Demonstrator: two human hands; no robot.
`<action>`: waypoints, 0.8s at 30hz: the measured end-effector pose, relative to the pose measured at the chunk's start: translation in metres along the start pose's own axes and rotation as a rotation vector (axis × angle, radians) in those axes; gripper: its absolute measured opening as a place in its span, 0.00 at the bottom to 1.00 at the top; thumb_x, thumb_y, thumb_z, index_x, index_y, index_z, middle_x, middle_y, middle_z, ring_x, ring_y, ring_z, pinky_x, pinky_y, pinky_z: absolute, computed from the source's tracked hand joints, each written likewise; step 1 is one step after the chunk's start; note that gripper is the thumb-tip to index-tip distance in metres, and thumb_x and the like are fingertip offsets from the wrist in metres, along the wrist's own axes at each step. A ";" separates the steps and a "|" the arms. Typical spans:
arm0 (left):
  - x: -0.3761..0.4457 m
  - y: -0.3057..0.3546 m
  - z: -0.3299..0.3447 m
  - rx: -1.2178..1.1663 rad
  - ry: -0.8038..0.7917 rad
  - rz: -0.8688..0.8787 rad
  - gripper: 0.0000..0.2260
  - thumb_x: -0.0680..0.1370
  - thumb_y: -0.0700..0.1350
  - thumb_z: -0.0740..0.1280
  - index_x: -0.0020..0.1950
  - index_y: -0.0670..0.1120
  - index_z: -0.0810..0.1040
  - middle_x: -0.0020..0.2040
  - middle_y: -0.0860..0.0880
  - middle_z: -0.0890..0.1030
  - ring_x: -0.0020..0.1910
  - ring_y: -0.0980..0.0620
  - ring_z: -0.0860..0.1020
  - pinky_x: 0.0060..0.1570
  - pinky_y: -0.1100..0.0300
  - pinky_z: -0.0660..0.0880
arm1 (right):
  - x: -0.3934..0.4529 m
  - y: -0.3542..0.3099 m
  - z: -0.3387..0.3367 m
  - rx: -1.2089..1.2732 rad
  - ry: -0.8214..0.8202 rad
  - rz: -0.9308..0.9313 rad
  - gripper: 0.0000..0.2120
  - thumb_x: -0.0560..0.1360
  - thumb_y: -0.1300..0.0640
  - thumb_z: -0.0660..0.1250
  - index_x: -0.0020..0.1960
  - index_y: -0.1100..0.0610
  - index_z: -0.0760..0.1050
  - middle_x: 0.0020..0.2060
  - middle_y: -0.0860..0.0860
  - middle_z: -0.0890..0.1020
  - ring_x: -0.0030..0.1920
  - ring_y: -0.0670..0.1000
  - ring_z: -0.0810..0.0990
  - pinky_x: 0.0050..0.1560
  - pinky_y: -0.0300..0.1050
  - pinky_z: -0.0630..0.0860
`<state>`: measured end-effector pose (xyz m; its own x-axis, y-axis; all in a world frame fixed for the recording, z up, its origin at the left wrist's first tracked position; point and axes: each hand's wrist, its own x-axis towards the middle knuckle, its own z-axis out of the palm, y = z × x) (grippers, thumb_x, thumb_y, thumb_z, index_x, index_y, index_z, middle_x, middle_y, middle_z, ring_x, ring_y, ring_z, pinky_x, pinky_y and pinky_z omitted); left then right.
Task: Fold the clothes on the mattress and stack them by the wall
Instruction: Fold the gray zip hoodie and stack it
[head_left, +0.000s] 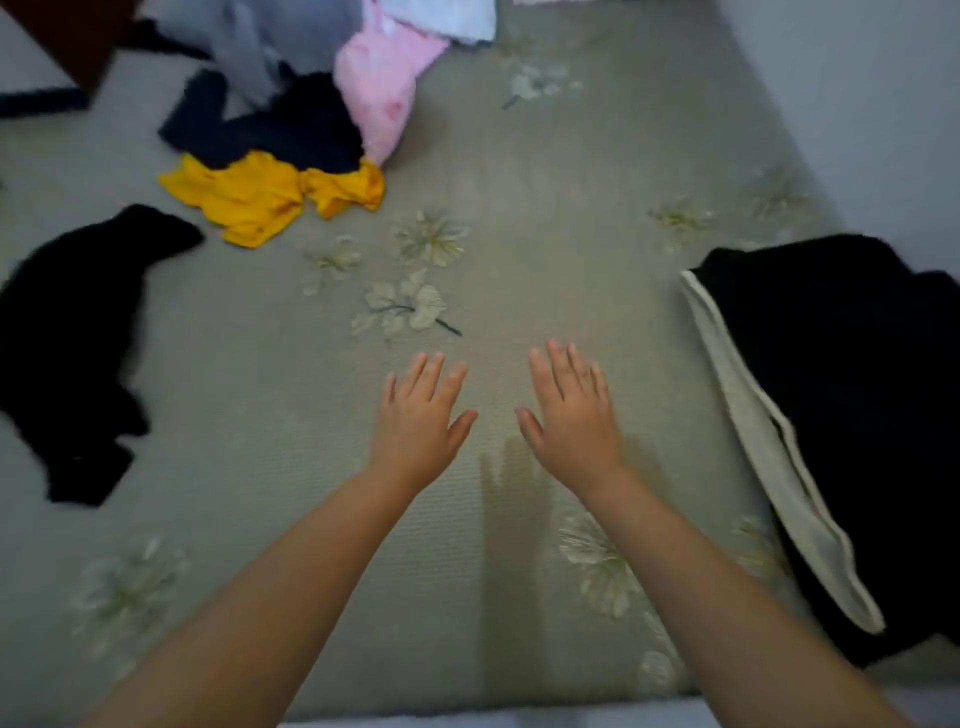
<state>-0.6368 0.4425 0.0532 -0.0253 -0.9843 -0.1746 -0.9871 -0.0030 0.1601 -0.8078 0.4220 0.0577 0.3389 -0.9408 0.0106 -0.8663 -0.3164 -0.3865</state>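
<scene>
Risk, stack: the black garment with a pale band (831, 415) at the right edge of the frame lies near the wall (857, 104), loosely bunched rather than squared; I judge that anything laid on it may slide or lean.
Risk, pile: the pink (382, 88), navy (291, 130) and grey (260, 47) clothes at the upper left overlap one another, so pulling one out could drag the others and tangle them.
Risk, reach: both arms would have to stretch far across the mattress (519, 208) to the pile, and a one-handed grab could leave a garment twisted before folding.
Left hand (421, 421): fingers (431, 369) straight and spread, palm down, grasping nothing, over bare mattress at lower centre.
Right hand (571, 415): fingers (561, 364) likewise released and flat, holding nothing.
Contact: whether the palms touch the mattress I cannot tell.
Clothes and fingers: none lies under or beside the fingers; the yellow garment (260, 197) is well apart toward the upper left, the black garment (72, 338) well apart at the left edge, the banded black one apart on the right.
</scene>
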 end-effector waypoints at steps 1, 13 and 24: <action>-0.022 -0.029 -0.014 0.006 0.025 -0.073 0.27 0.79 0.55 0.56 0.75 0.48 0.55 0.76 0.45 0.54 0.75 0.48 0.50 0.71 0.50 0.47 | 0.003 -0.036 0.002 0.005 -0.012 -0.060 0.29 0.68 0.58 0.72 0.65 0.67 0.70 0.63 0.67 0.72 0.64 0.69 0.70 0.61 0.68 0.64; -0.356 -0.320 -0.103 -0.002 0.188 -0.733 0.24 0.80 0.54 0.53 0.74 0.46 0.57 0.75 0.44 0.55 0.74 0.46 0.53 0.69 0.51 0.53 | -0.071 -0.443 0.077 -0.046 -0.226 -0.643 0.29 0.79 0.46 0.55 0.75 0.58 0.53 0.75 0.58 0.53 0.75 0.57 0.49 0.73 0.52 0.46; -0.500 -0.462 -0.081 -0.100 0.056 -1.121 0.23 0.81 0.53 0.51 0.75 0.49 0.53 0.76 0.49 0.51 0.75 0.50 0.50 0.70 0.51 0.52 | -0.094 -0.622 0.183 -0.251 -0.457 -0.842 0.28 0.80 0.47 0.49 0.75 0.57 0.47 0.75 0.55 0.49 0.75 0.54 0.46 0.73 0.53 0.45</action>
<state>-0.1555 0.9223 0.1451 0.8772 -0.4238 -0.2256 -0.4311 -0.9021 0.0183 -0.2337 0.7300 0.1283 0.9430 -0.2763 -0.1852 -0.3126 -0.9266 -0.2091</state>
